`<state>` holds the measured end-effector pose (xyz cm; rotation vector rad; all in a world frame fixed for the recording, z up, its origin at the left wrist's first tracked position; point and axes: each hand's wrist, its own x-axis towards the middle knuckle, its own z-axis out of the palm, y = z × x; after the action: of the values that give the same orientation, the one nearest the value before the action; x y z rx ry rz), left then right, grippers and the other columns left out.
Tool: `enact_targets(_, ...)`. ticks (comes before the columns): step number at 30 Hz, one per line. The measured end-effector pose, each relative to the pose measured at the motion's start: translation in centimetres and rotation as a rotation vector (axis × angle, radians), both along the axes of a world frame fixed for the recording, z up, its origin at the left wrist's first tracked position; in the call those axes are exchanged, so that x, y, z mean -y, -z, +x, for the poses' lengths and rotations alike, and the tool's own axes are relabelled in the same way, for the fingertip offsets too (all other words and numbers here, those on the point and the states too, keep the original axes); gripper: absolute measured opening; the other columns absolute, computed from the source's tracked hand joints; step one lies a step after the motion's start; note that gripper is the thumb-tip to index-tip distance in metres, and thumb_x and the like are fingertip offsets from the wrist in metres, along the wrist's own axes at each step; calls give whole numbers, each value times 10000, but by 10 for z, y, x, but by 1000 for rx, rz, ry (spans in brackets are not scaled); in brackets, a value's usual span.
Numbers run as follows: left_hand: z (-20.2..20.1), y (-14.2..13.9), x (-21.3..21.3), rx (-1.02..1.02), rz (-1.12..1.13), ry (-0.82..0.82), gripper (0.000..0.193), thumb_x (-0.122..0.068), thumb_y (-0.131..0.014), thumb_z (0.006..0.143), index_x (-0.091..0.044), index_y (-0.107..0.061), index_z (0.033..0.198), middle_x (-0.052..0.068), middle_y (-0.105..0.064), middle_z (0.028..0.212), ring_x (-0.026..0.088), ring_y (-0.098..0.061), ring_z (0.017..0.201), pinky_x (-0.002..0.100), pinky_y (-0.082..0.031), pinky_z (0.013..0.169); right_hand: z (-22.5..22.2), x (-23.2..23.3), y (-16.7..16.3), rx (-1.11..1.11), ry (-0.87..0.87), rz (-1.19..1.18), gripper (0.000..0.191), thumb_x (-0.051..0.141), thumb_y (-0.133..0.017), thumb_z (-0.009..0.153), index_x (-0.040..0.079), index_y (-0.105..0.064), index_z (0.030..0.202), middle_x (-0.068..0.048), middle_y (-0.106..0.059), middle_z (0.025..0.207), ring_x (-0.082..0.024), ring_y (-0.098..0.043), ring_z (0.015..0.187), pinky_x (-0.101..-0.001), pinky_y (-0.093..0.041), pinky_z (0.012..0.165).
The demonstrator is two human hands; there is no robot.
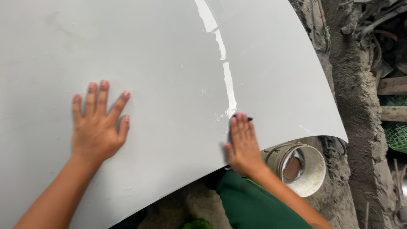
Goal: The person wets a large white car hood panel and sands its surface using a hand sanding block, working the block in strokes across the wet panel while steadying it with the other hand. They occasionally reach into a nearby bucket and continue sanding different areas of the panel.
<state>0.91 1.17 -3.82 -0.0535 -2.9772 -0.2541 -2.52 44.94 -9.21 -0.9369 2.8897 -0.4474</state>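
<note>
The big, smooth, pale grey curved metal panel [169,63] fills the view. It looks stiff, wet and slippery; its edges seem safest to grab. The left hand [96,127] lies flat, fingers spread. The right hand [242,144] presses down a small dark pad [248,119], maybe sandpaper, mostly hidden.

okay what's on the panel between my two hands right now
Nothing lies there. In the head view, only bare grey panel stretches between the left hand, flat with fingers spread, and the right hand, which presses a dark pad. The wet streak runs above the right hand.
</note>
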Motion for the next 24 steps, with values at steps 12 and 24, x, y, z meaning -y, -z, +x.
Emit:
enact_targets(12,9,10,10,-58,-19,-33,541,-423,-387,1060,-319,-395,1591,114,-255,1701,309,-180,1571,600,-128,1239,-47,-38,-26,38,372,85,696,319,-272,1101,-153,-61,1566,-355,-30,1665,-463,-8,1567,-524,-16,1271)
enact_targets(24,5,0,9,-7,-53,-65,566,-442,-361,1025,-363,-336,1585,67,-195,1698,268,-130,1566,573,-88,1240,-19,9,-42,-91,-72,119,710,242,-398,1033,-121,-97,1565,-345,-69,1654,-451,-26,1551,-494,-24,1259)
